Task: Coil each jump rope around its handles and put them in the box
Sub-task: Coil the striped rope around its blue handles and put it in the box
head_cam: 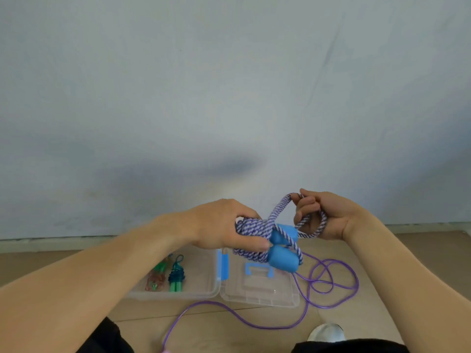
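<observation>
We see soft, even daylight, rather bright, with no glare. A wide blurred shadow [193,166] lies low on the wall [229,72]. The wide lens bends the floor [382,263] line at both edges. The whole picture is slightly soft; the bottom edge seems perhaps most blurred.
</observation>
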